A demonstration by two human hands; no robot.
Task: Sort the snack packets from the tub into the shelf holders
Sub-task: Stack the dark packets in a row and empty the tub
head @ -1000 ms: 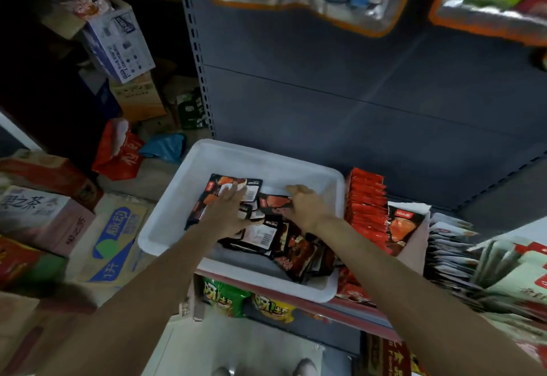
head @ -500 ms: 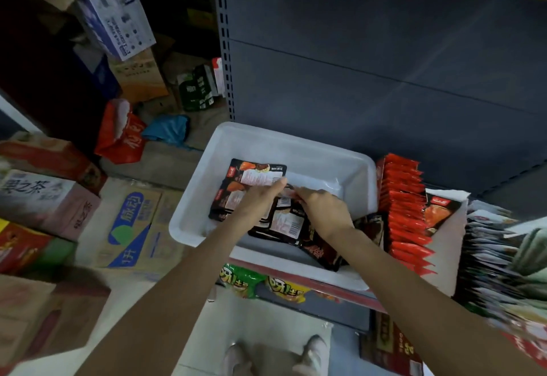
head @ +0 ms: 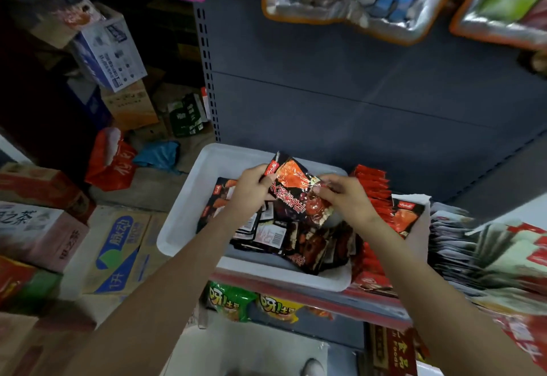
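Bare forearms, pale shoe.

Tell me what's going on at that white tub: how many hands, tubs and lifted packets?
Hands: 2, the left hand and right hand
White tub: 1
Black-and-red packet held above the tub by both hands: 1
Total: 4
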